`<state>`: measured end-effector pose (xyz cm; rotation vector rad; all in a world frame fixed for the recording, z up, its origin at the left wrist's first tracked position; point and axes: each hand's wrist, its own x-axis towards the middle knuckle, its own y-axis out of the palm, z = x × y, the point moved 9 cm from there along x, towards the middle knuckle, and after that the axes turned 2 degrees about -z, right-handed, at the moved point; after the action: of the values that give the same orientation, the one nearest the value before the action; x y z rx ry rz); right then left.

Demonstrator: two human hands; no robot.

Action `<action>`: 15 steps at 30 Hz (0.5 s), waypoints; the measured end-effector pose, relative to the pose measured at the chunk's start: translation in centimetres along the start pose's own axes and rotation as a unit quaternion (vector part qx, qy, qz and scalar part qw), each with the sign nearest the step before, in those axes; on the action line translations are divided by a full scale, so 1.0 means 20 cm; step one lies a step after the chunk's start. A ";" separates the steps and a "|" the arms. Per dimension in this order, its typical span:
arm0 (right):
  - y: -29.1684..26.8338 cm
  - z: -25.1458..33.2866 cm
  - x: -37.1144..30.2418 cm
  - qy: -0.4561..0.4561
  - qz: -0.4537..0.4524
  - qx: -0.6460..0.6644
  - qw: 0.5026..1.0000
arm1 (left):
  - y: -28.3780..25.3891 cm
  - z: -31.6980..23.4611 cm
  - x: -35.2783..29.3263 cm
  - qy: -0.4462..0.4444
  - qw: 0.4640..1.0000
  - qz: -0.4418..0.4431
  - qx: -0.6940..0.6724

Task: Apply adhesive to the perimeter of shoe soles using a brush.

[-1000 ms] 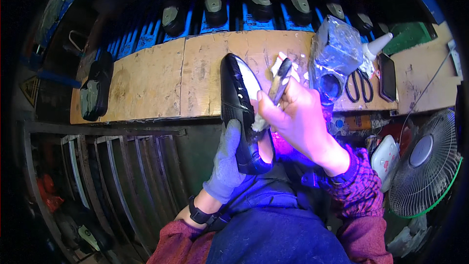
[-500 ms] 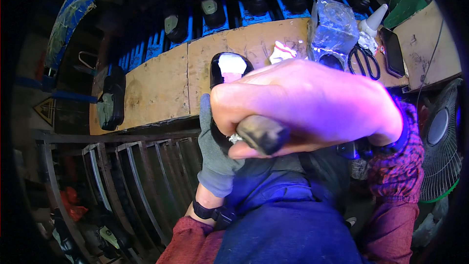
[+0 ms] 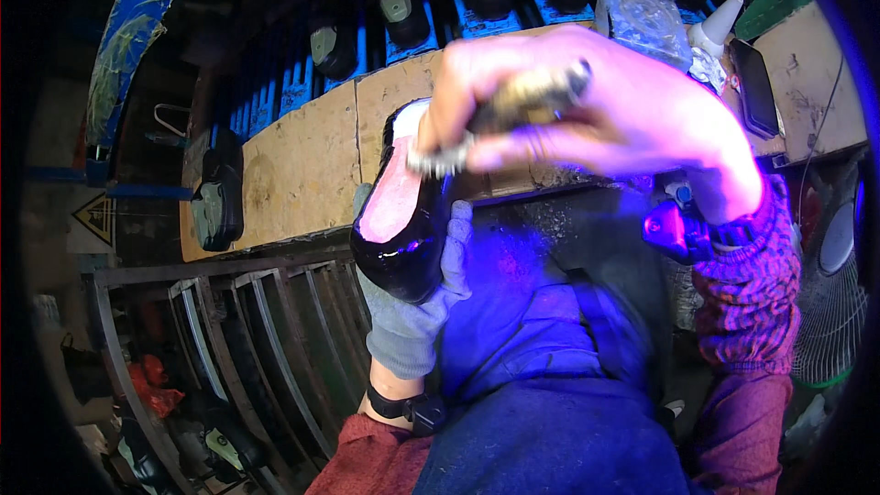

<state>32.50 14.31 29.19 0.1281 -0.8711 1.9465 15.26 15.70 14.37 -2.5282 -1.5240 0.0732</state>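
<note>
My left hand (image 3: 403,319), in a grey glove, grips a glossy black shoe (image 3: 398,264) from beneath, with its underside turned up. That underside is pink along the heel and middle and white toward the far end, which is partly covered by my right hand. My bare right hand (image 3: 623,110) is closed around the dark, worn handle of a brush (image 3: 536,96). Its short pale bristles sit at the edge of the pink area and seem to touch it, though motion blurs them.
A worn workbench (image 3: 289,170) runs behind the shoe, with blue racks of dark shoes (image 3: 403,14) beyond. A plastic-wrapped block (image 3: 642,23), white nozzle bottle (image 3: 717,27) and phone (image 3: 753,92) lie at right. A metal rack (image 3: 266,330) stands lower left; a fan (image 3: 830,312) at far right.
My right hand has lifted away toward the bench and turned, uncovering the shoe's pink underside. The shoe now lies nearer me, tilted, and the brush bristles have come into view.
</note>
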 end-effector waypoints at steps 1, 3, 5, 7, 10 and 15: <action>-0.03 -0.04 0.00 0.010 -0.047 0.004 0.999 | 0.00 0.05 0.00 -0.065 0.987 -0.009 -0.148; -0.09 -0.12 -0.03 0.068 -0.119 0.007 0.991 | 0.04 0.11 0.00 -0.171 0.912 -0.015 -0.374; -0.15 -0.12 -0.12 0.072 -0.209 0.083 0.972 | 0.04 0.09 0.00 -0.227 0.825 -0.020 -0.517; -0.19 -0.13 -0.23 0.095 -0.294 0.098 0.946 | 0.00 0.01 0.02 -0.251 0.752 0.013 -0.609; -0.25 -0.11 -0.36 0.086 -0.316 0.067 0.942 | -0.30 -0.07 0.20 -0.216 0.765 -0.039 -0.605; -0.33 -0.17 -0.54 0.139 -0.370 0.020 0.918 | -1.01 -0.20 0.86 -0.039 0.970 -0.138 0.197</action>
<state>44.43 10.41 25.41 0.1694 -0.4871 1.2281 6.31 39.43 23.00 -2.0124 -1.6799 0.3979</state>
